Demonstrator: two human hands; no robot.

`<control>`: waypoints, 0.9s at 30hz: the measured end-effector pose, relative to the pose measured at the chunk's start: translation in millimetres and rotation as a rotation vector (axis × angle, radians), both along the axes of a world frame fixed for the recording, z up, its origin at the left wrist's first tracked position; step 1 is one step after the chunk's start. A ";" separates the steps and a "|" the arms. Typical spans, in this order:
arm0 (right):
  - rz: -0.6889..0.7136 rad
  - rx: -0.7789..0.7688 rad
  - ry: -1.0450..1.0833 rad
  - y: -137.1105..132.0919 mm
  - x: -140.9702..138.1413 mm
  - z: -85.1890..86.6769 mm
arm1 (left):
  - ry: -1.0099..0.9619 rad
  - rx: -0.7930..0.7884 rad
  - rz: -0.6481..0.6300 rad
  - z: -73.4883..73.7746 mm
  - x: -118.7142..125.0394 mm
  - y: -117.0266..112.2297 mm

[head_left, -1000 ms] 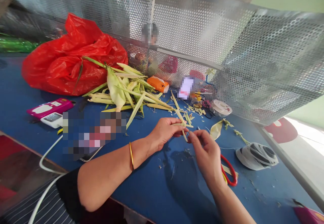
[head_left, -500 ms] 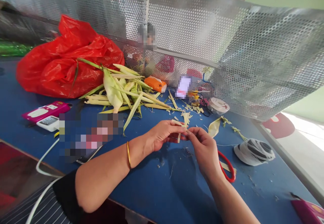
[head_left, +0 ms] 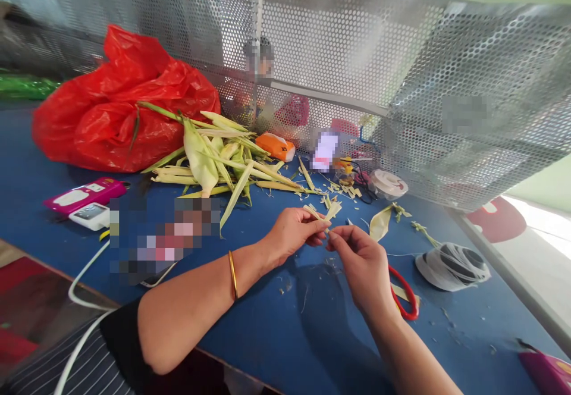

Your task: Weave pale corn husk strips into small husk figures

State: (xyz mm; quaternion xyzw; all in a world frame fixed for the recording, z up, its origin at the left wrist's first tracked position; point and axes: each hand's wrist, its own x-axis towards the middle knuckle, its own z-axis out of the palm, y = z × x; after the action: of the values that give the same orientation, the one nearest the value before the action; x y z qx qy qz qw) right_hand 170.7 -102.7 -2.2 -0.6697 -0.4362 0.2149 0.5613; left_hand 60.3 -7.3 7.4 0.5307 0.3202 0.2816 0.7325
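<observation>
My left hand (head_left: pixel 294 235) is closed, pinching a small bundle of pale corn husk strips (head_left: pixel 332 209) between thumb and fingers, their ends fanning out above. Beside it, my right hand (head_left: pixel 364 264) has its thumb and fingertips pressed together close to the bundle's lower end. What lies between those fingertips is too small to make out. A thin white thread leads from a spool (head_left: pixel 452 267) on the right towards my right hand. Partly hidden behind my right wrist lies a red looped handle (head_left: pixel 408 309).
Corn husks (head_left: pixel 200 160) are heaped before a red plastic bag (head_left: pixel 125 109). Husk scraps, an orange tissue pack (head_left: pixel 275 146) and a roll of tape (head_left: pixel 389 184) lie near the perforated metal screen (head_left: pixel 321 44). A magenta box (head_left: pixel 84 196) and a white cable (head_left: pixel 78 282) are at left.
The husk bundle has turned in my left hand, its strips now fanning to upper left and upper right. My right fingertips stay beside it. The camera view has shifted slightly.
</observation>
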 end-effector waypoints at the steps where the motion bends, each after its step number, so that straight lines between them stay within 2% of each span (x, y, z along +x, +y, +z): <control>1: -0.005 -0.007 -0.026 -0.6 0.7 0.9 | 0.009 0.002 0.000 0.0 -0.6 1.1; 4: -0.091 0.031 -0.202 -2.2 6.5 4.6 | 0.050 0.036 -0.078 -0.6 -3.4 3.9; 7: -0.147 0.098 -0.388 -1.9 15.3 8.3 | 0.080 0.098 -0.258 -0.4 -6.7 4.0; 9: -0.055 0.063 -0.359 -0.5 19.5 9.7 | 0.108 0.137 -0.378 0.0 -8.1 2.5; 12: 0.102 -0.044 -0.159 2.0 20.9 9.5 | 0.149 0.155 -0.470 0.1 -8.3 -0.9; 17: 0.119 -0.067 0.057 3.3 18.9 4.8 | 0.150 0.158 -0.438 -4.2 -6.0 -4.6; 21: 0.025 -0.008 0.056 4.1 18.2 -2.8 | 0.160 0.210 -0.364 -8.6 -4.6 -6.3; 27: -0.054 0.049 -0.004 6.2 13.0 -12.1 | 0.207 0.242 -0.408 -4.4 -4.2 -12.0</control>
State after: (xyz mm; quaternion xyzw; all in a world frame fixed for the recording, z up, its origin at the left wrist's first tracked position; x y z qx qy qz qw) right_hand 183.7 -96.5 -14.3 -0.6676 -0.4244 0.1874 0.5823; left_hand 56.1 -19.3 3.0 0.6941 0.2437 0.1084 0.6687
